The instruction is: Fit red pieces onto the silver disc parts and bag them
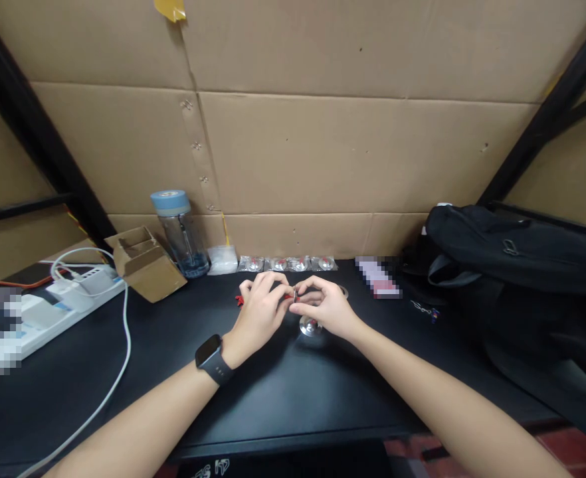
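Note:
My left hand [264, 304] and my right hand [329, 307] meet over the black table, both with fingertips pinched on a small metal disc [295, 295] seen nearly edge-on. A bit of red shows beside it; fingers hide the rest. Just below my right hand lies a shiny silver disc [310, 326] with a red centre. Small red pieces [240, 301] peek out left of my left hand. Behind my right hand, part of a tan ring [343, 291] is visible. Along the back sit several similar silver discs [299, 263] in clear bags.
A blue-lidded bottle [179, 232], an open cardboard box [148, 265] and a white packet [222, 259] stand at the back left. A power strip [74, 310] with a white cable is far left. On the right are a black bag [517, 265] and a small keychain [426, 310].

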A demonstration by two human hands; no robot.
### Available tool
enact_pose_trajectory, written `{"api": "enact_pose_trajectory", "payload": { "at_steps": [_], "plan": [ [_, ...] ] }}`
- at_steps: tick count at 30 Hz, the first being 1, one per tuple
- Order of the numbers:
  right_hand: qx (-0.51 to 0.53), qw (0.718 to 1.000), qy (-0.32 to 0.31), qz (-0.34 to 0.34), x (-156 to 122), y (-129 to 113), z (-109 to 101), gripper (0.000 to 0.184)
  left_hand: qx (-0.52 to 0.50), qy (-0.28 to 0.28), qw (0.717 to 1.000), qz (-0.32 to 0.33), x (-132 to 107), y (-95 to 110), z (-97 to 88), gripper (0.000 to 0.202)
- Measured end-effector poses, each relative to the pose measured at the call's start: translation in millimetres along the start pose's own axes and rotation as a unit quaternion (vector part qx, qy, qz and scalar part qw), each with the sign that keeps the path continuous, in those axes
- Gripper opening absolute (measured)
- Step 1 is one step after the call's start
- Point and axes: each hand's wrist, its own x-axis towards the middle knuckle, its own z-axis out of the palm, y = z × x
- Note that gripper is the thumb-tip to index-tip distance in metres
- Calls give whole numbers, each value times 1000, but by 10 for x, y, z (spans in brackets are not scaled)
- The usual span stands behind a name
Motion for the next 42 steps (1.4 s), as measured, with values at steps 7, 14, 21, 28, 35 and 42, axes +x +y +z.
{"api": "enact_pose_trajectory", "payload": {
  "at_steps": [7, 14, 21, 28, 35, 42],
  "plan": [
    [-109, 992, -23, -58, 42, -114, -121, 26, -32, -1, 998, -51, 21, -2, -10, 8],
    [-193, 976, -47, -95, 60, -103, -129, 20, -37, -34, 997, -51, 34, -9, -15, 5],
    [-333, 937, -25, -107, 121, 7, -285, 14, -54, -77, 992, -78, 28, -126, 30, 18],
    [-423, 902, -29, -82, 123, -61, -458, 14, -34, -102, 994, -34, 9, -155, 49, 20],
    [-481, 873, -24, -76, 86, -112, -538, 18, 57, -53, 993, -93, 97, -311, -101, 13],
    [-495, 865, -10, -76, 84, -140, -592, 14, 116, -97, 978, -142, 158, -773, -218, 17]
  ]
}}
